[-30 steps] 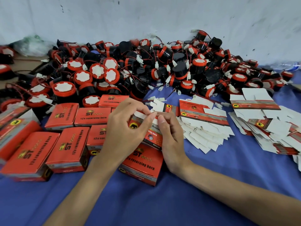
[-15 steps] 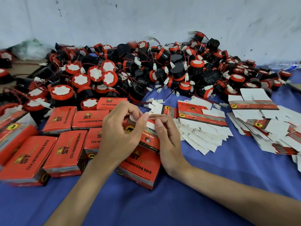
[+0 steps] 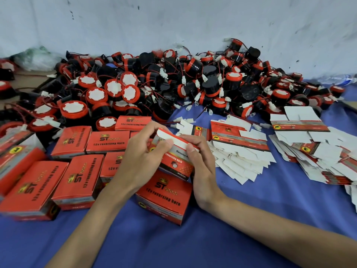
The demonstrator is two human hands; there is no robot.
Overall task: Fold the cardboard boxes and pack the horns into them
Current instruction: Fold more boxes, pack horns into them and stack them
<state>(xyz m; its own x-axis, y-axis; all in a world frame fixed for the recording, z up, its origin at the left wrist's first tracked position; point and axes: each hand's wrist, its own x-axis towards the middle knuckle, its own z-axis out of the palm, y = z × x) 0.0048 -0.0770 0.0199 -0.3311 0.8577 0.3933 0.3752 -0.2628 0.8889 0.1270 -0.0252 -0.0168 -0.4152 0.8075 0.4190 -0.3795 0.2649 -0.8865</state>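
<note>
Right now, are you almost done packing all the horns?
Not nearly. About ten closed red boxes lie done at the left. Both the left hand and right hand hold one box, flap up. A big horn pile and flat boxes wait.

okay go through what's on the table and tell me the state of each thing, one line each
Box in hands: folded up, white top flap open.
Left hand: grips the box's left side.
Right hand: holds the box's right side, thumb at the flap.
Closed boxes: shut, lying flat on the blue cloth.
Flat blanks: unfolded, in fanned stacks.
Horns: loose, unpacked, heaped by the wall.
</note>
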